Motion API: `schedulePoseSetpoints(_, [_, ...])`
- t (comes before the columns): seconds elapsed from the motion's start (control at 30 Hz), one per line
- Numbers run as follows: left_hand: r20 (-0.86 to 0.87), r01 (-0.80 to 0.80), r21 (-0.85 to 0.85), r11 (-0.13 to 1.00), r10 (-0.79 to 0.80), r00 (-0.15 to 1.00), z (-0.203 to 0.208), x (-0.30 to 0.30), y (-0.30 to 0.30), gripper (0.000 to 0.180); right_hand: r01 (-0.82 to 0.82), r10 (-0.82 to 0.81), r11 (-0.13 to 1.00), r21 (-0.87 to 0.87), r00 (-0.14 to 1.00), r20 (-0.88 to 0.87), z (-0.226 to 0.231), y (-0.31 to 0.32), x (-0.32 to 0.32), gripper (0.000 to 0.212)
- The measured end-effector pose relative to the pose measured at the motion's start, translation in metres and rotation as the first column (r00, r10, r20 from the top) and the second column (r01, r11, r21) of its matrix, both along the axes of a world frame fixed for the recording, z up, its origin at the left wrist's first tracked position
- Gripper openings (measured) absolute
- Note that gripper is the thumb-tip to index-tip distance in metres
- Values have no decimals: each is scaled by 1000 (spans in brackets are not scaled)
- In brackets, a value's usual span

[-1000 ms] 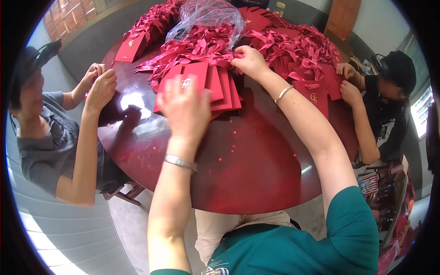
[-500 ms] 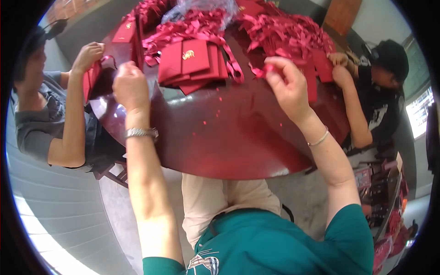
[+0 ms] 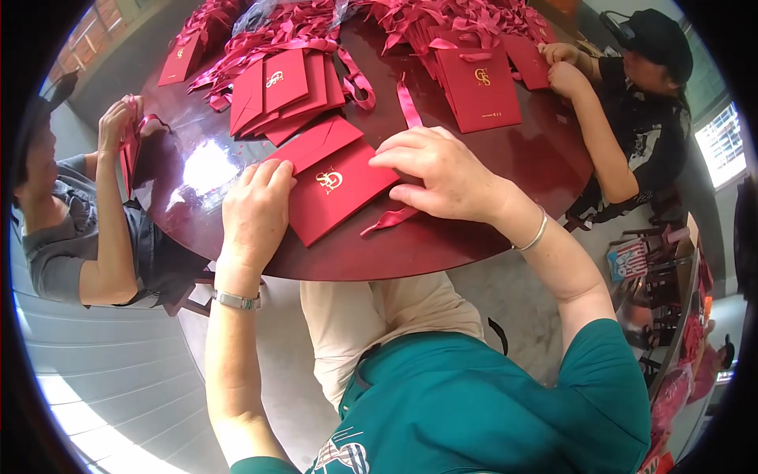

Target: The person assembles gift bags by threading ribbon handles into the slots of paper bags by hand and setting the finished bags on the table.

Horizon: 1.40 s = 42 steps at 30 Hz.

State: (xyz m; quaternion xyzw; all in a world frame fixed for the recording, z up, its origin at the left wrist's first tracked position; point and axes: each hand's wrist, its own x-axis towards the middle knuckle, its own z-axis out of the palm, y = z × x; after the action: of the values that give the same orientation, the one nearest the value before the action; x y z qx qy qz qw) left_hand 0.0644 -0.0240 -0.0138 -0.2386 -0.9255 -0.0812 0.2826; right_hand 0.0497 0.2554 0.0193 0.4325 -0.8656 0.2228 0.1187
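A red paper gift bag (image 3: 328, 186) with a gold emblem lies tilted near the table's front edge, its folded flap on the far side. My left hand (image 3: 257, 209) has its fingers closed on the bag's left edge. Over the right edge curls my right hand (image 3: 446, 174), fingertips on the bag and thumb by its corner. A dark pink ribbon (image 3: 408, 107) passes beneath that hand, and its ends come out on the far and near sides. Just beyond lies a stack of similar red bags (image 3: 280, 83).
More ribboned bags (image 3: 478, 87) stand at the right, with heaped ribbons (image 3: 450, 20) behind. A person on the left handles a red bag (image 3: 129, 154); another on the right touches a red bag (image 3: 527, 59). The round glossy table (image 3: 474, 237) curves before my lap.
Both hands have come nearer and closer together, now at a bag lying before me. Earlier they were raised and apart, the right pinching a ribbon. The view has shifted.
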Motion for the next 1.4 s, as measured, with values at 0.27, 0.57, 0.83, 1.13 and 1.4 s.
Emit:
schedulePoseSetpoints(0.27, [5,-64,311,948,66,998,0,-5,-14,9,-196,193,964,-177,981,-36,3,-20,-26,28])
schedulePoseSetpoints(0.57, [270,-216,961,174,-410,871,22,-5,-31,15,-102,82,805,-584,995,-61,42,-72,-43,18])
schedulePoseSetpoints(0.83, [-377,91,314,945,36,925,70,0,13,23,-61,-67,828,-557,976,-208,25,-80,-52,20])
schedulePoseSetpoints(1.13, [-441,-49,188,981,129,888,63,7,27,21,-110,-43,830,-547,964,-261,24,-76,-49,13])
schedulePoseSetpoints(1.4, [-184,97,149,984,-68,980,86,3,26,13,-275,217,850,-450,960,-177,30,-59,-56,19])
